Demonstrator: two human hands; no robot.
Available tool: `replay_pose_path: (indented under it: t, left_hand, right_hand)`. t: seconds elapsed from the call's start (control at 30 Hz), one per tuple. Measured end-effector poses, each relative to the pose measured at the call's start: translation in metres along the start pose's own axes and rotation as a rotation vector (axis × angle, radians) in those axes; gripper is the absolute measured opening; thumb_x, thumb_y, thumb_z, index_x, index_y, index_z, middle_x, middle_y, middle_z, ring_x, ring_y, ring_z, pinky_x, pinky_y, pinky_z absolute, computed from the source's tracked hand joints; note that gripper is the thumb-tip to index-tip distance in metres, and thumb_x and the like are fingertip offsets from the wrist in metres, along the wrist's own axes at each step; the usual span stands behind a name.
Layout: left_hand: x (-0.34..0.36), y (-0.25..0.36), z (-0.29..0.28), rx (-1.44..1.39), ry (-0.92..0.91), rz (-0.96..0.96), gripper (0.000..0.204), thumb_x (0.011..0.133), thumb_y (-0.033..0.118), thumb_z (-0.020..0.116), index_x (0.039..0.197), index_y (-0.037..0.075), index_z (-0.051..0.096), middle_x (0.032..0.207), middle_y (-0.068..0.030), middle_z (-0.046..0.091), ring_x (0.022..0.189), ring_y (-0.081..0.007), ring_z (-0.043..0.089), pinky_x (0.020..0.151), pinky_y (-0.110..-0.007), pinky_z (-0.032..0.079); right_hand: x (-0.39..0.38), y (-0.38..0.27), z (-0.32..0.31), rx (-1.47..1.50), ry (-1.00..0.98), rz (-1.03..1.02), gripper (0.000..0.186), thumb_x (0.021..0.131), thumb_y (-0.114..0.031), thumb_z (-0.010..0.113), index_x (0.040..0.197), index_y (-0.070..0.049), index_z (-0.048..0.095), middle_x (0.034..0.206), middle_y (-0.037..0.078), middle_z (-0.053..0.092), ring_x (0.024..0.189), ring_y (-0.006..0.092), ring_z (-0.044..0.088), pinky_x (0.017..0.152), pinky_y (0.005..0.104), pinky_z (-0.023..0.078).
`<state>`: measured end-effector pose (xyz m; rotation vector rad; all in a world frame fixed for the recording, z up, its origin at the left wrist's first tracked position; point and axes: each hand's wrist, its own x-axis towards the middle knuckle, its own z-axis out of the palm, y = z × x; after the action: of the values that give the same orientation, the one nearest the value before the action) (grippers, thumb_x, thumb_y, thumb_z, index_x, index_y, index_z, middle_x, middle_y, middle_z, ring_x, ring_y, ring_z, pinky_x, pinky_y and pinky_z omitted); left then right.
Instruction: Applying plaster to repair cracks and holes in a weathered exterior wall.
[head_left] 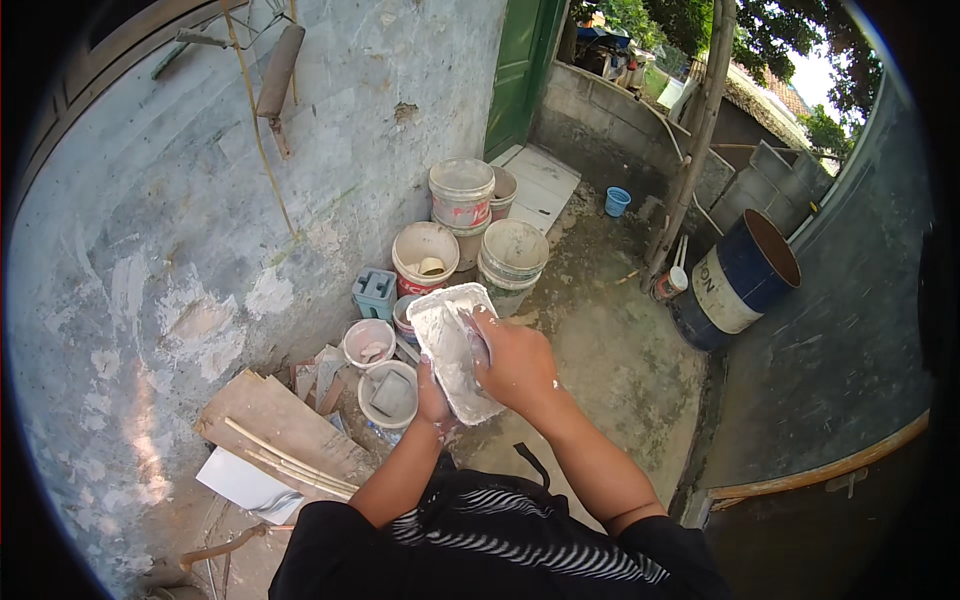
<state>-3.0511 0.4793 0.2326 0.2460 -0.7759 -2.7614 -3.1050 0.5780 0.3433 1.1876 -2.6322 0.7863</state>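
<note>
A white rectangular tray (484,408), its inside smeared with wet white paste (446,340), is held up in front of me. My left hand (432,398) grips the tray by its left, near edge, with part of the fingers underneath and hidden. Over the right side of the tray is my right hand (520,362), its fingers curled down into the paste and closed. Paste covers the fingertips, and whatever they hold, if anything, is hidden. Just left of the tray stand a small white bucket with a grey block (390,397) and a pinkish bucket (368,343).
Several paint buckets (462,182) line the patchy wall (330,130), beside a blue-grey container (375,290). Boards (270,420) lie at lower left. A paint roller (281,70) hangs above. Right are a wooden post (700,130), a blue-and-white drum (730,285) and a blue pail (617,202).
</note>
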Motion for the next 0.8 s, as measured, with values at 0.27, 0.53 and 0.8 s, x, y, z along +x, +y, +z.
replay_pose_path:
  t: [0.27, 0.53, 0.8]
  left_hand:
    - [0.138, 0.007, -0.020, -0.098, -0.057, 0.049, 0.069, 0.089, 0.055, 0.025, 0.138, 0.007, 0.031, 0.136, -0.0130, 0.041, 0.121, -0.0304, 0.044, 0.102, -0.043, 0.034]
    - [0.267, -0.028, 0.000, -0.178, -0.012, 0.181, 0.071, 0.089, 0.055, 0.026, 0.140, 0.005, 0.027, 0.137, -0.0153, 0.039, 0.121, -0.0321, 0.044, 0.102, -0.044, 0.035]
    - [0.380, -0.046, 0.069, -0.101, 0.071, 0.216, 0.072, 0.089, 0.057, 0.025, 0.139, 0.006, 0.029, 0.135, -0.0153, 0.041, 0.120, -0.0319, 0.045, 0.102, -0.044, 0.035]
  right_hand:
    - [0.114, 0.088, 0.002, 0.256, -0.094, 0.024, 0.047, 0.068, -0.005, 0.061, 0.114, 0.001, 0.051, 0.086, 0.025, 0.061, 0.081, 0.0428, 0.057, 0.073, 0.0458, 0.047]
    - [0.235, 0.218, 0.022, 0.352, -0.007, 0.038, 0.058, 0.067, -0.006, 0.061, 0.121, 0.006, 0.042, 0.085, 0.027, 0.061, 0.082, 0.0433, 0.058, 0.074, 0.0476, 0.045]
    - [0.344, 0.320, 0.012, 0.583, -0.145, -0.097, 0.051, 0.071, -0.011, 0.062, 0.117, 0.004, 0.046, 0.088, 0.026, 0.061, 0.086, 0.0438, 0.057, 0.075, 0.0471, 0.045]
